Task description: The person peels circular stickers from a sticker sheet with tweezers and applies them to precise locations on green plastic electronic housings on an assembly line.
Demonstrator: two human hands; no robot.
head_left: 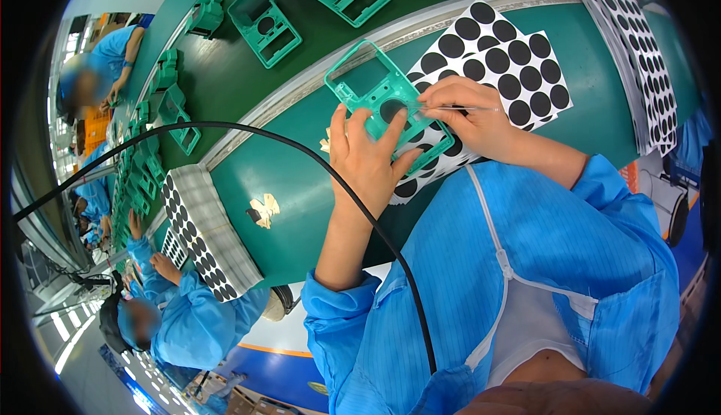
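Observation:
A green plastic housing (pixel 374 93) lies tilted on the workbench in front of me, partly over sheets of black round stickers (pixel 497 60). My left hand (pixel 366 161) holds it from the near left side, fingers spread across its frame. The left index fingertip rests at a black disc (pixel 390 107) in the housing's round recess. In my right hand (pixel 481 120), thin metal tweezers (pixel 458 108) are pinched between thumb and fingers, pointing left toward that disc. The right fingers hide part of the housing's right edge, and I cannot tell whether the tips touch the disc.
Beyond a metal rail, more green housings (pixel 264 26) lie on a dark green belt. Stacks of sticker sheets stand left (pixel 218 220) and right (pixel 638 54). A black cable (pixel 300 148) arches across the view. Crumpled backing scraps (pixel 264 211) lie on the bench. Co-workers in blue sit at left.

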